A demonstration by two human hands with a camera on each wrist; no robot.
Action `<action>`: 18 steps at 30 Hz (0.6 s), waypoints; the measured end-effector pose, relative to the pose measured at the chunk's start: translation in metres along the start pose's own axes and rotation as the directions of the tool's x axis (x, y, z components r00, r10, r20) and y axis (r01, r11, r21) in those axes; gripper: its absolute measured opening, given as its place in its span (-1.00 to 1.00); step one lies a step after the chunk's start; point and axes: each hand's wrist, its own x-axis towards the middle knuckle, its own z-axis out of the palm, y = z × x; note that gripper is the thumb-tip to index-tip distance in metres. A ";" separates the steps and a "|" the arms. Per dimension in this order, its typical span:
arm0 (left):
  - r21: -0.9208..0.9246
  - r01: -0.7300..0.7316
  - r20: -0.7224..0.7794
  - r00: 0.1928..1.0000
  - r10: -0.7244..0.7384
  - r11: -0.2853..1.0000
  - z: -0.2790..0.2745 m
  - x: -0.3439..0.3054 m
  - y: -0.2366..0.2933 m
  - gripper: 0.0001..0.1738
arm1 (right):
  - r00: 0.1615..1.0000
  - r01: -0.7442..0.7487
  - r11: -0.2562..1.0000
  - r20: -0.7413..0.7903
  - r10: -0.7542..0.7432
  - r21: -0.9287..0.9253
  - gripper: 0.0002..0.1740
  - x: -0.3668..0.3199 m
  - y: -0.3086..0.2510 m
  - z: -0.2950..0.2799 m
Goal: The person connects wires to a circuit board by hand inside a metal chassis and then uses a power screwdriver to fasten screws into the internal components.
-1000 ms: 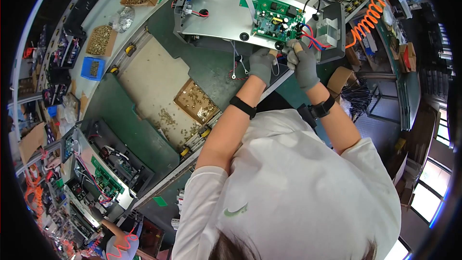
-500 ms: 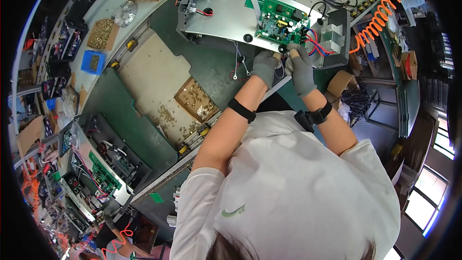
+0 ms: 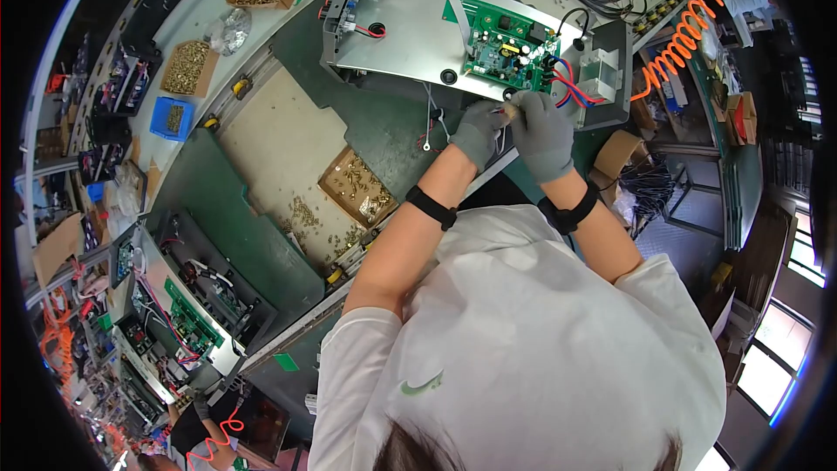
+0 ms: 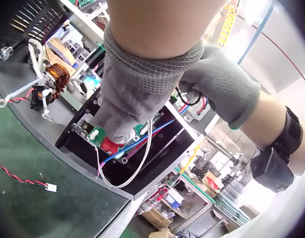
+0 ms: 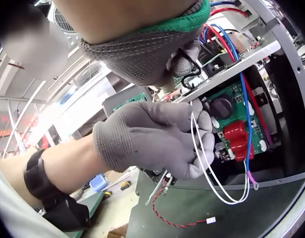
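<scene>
My gloved left hand [image 3: 478,134] is at the front edge of an open metal chassis [image 3: 401,39]. In the right wrist view its curled fingers hold a pair of thin white wires [image 5: 218,191], which hang in a loop past red capacitors [image 5: 237,139]. My gloved right hand [image 3: 544,134] meets it at the edge, fingers bent and fingertips close to the left fingertips. A thin black loop [image 5: 196,65] shows at the right fingers in the right wrist view. I cannot tell what the right fingertips pinch. A green circuit board [image 3: 506,48] sits on the plate just beyond.
Red and blue wires [image 3: 571,92] run beside the board. A copper coil [image 4: 57,74] and loose ring terminals lie at the chassis side. A red twisted lead [image 5: 175,223] lies on the green mat. Further left stands a box of brass screws [image 3: 356,185]; an orange coiled hose [image 3: 684,30] hangs right.
My right hand has shifted slightly left and turned, bringing its fingertips against the left hand's. The left hand stays near the same edge. The white wire loop visible earlier is now covered in the head view.
</scene>
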 end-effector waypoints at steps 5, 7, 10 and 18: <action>-0.288 0.139 0.005 0.990 -0.144 0.948 0.000 0.010 -0.007 -0.75 | 0.999 -0.032 0.999 -0.016 0.032 -0.014 -0.71 -0.001 0.006 0.010; -0.268 0.139 -0.001 0.990 -0.144 0.953 -0.001 0.011 -0.009 -0.75 | 0.999 -0.050 0.996 -0.019 0.049 -0.067 -0.72 0.002 0.000 0.010; -0.228 0.137 -0.020 0.989 -0.145 0.964 0.000 0.014 -0.012 -0.77 | 0.993 -0.113 0.991 0.029 0.115 -0.074 -0.77 0.001 -0.002 0.016; 0.504 0.068 -0.188 0.982 0.032 0.861 0.012 0.013 -0.016 -0.67 | 0.980 -0.198 0.980 0.038 0.197 0.022 -0.84 0.008 0.002 0.016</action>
